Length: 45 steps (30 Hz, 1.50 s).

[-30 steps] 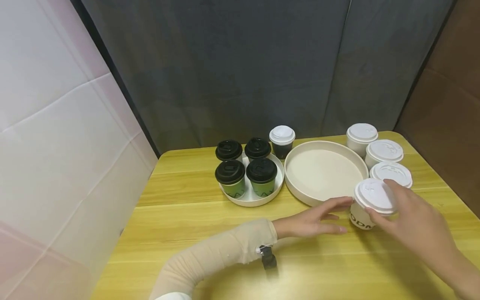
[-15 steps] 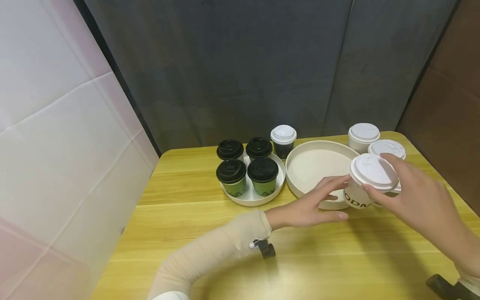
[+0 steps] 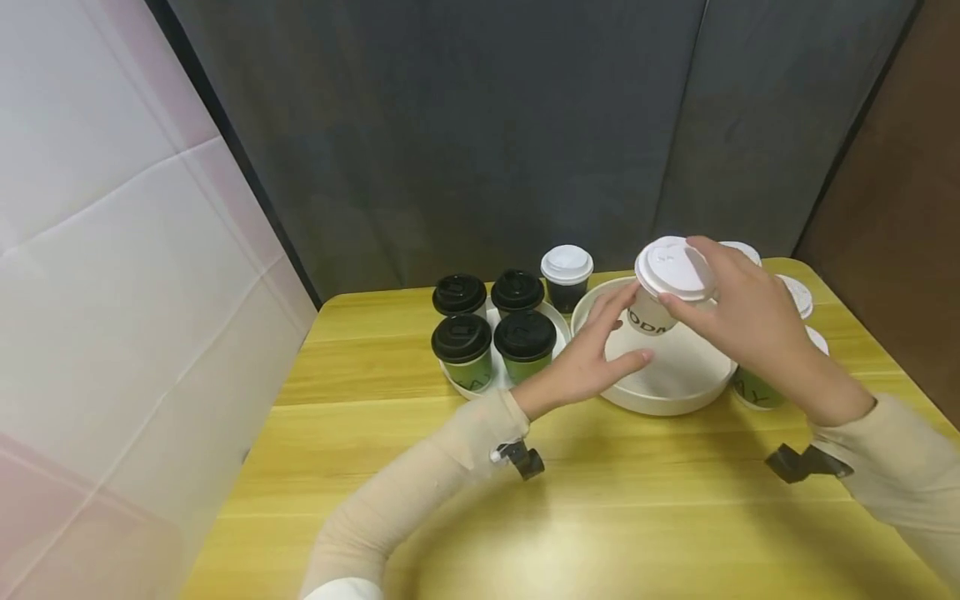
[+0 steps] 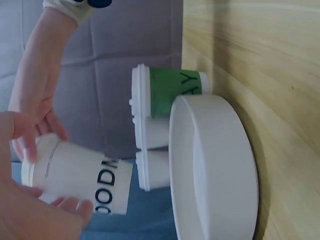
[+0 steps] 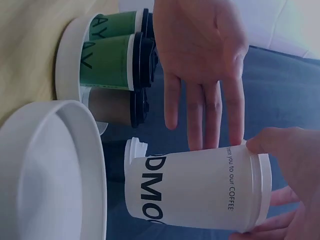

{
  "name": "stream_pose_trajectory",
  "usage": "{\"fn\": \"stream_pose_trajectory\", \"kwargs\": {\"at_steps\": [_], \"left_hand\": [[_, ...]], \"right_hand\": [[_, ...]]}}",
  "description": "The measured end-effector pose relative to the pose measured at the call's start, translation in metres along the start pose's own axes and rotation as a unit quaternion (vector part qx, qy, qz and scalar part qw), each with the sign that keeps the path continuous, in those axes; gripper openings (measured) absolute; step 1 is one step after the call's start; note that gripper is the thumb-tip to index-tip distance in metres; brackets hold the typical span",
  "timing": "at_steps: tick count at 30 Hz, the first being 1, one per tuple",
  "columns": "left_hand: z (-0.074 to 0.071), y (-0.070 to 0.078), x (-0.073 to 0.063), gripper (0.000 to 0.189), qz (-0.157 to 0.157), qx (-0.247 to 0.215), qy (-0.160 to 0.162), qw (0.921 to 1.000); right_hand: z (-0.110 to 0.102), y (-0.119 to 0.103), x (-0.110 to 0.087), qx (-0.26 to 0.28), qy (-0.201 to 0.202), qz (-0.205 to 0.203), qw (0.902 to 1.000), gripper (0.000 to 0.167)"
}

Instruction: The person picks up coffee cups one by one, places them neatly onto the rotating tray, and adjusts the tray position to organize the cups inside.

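My right hand (image 3: 750, 321) grips a white paper coffee cup (image 3: 651, 318) around its white lid, thumb on the near side. Dark lettering runs round the lower part of the cup, which hangs over the large round cream tray (image 3: 675, 385). My left hand (image 3: 581, 360) is at the cup's left side with fingers extended. In the right wrist view, those straight fingertips (image 5: 202, 142) meet the side of the cup. The left wrist view shows the cup's base raised above the level of the tray rim (image 4: 187, 130).
Left of the large tray, a smaller white tray (image 3: 561, 327) bears several black-lidded cups, such as a green one (image 3: 468, 373). A black cup with a white lid (image 3: 567, 292) stands behind. White-lidded cups line the right side, a green one (image 3: 757, 390) nearest.
My right hand has lifted the white cup from the table at the tray's right front and carried it left and back over the tray. My left hand has moved along beside it.
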<state>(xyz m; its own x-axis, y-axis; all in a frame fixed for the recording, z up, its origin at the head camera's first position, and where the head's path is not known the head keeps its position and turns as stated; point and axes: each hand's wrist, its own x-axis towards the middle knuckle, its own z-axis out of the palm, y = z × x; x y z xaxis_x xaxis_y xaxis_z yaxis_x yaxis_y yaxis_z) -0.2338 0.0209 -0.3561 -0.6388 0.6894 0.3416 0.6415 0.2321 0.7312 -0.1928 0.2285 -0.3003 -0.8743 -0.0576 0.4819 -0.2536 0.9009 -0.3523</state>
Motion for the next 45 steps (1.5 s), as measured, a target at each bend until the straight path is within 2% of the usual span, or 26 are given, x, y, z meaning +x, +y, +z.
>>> {"fn": "stream_pose_trajectory", "kwargs": {"at_steps": [4,9,17,26,36,45], "left_hand": [[-0.001,-0.007,0.005,0.086,-0.035,0.008,0.039,0.9986],[0.001,-0.015,0.010,0.092,-0.090,0.005,0.082,0.9925],[0.013,-0.034,0.016,0.097,-0.148,-0.025,0.139,0.9788],[0.021,-0.051,0.012,0.096,-0.191,-0.041,0.144,0.9701],[0.027,-0.061,0.010,0.095,-0.200,-0.036,0.155,0.9667],[0.031,-0.064,0.007,0.095,-0.213,-0.038,0.150,0.9648]], "right_hand": [[0.016,0.000,0.020,0.024,0.001,-0.003,0.9997,0.072],[0.038,0.001,0.038,0.043,0.006,-0.002,0.9990,0.071],[0.078,0.008,0.052,0.053,-0.025,-0.006,0.9983,0.070],[0.107,0.016,0.053,0.039,-0.040,-0.016,0.9983,0.069],[0.120,0.017,0.052,0.029,-0.055,-0.015,0.9979,0.068],[0.127,0.017,0.050,0.034,-0.059,-0.020,0.9974,0.067]]}}
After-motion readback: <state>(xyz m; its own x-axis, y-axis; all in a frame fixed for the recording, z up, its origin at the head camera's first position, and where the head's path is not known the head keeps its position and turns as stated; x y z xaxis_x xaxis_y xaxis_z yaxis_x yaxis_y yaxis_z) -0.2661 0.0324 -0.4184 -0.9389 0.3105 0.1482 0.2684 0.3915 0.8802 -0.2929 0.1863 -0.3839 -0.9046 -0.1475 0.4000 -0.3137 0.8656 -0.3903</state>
